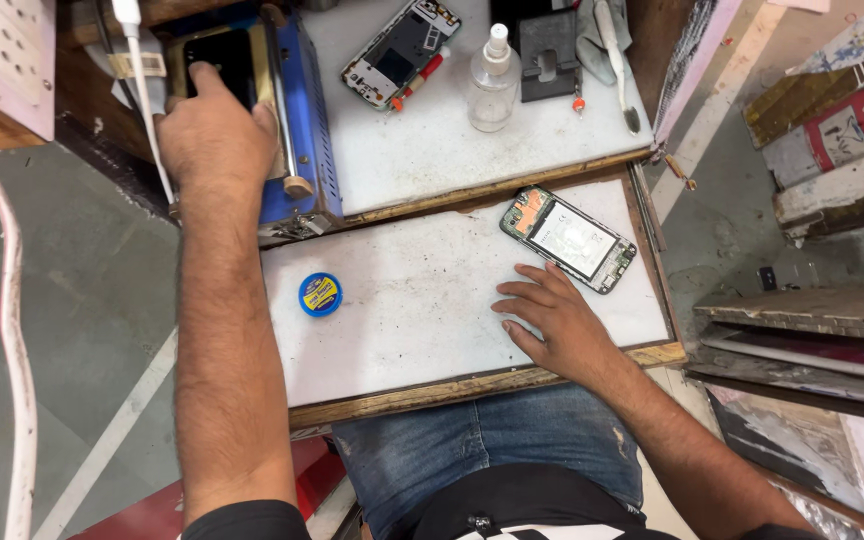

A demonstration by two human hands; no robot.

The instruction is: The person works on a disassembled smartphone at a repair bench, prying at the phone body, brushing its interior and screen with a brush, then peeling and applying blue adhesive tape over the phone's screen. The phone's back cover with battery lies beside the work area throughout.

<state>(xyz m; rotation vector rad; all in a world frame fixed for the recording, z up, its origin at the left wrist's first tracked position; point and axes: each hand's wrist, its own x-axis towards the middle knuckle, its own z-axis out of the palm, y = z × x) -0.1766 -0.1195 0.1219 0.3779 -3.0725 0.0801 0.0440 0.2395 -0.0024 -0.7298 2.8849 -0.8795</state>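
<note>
My left hand [214,135] reaches up to the far left and rests on a dark phone screen [224,62] lying on a blue heating machine [304,120]. Whether the fingers grip the screen or only press on it cannot be told. My right hand [549,318] lies flat, fingers spread, on the white pull-out board [422,300], holding nothing. Just beyond its fingertips sits an opened phone [569,238] with its green circuit board and metal shield showing.
A small round blue tin [320,295] sits on the board's left part. On the upper white table [422,150] lie another opened phone [402,52], a clear spray bottle [493,82], a black holder [548,52] and a toothbrush [614,60]. A white cable [147,100] hangs at left.
</note>
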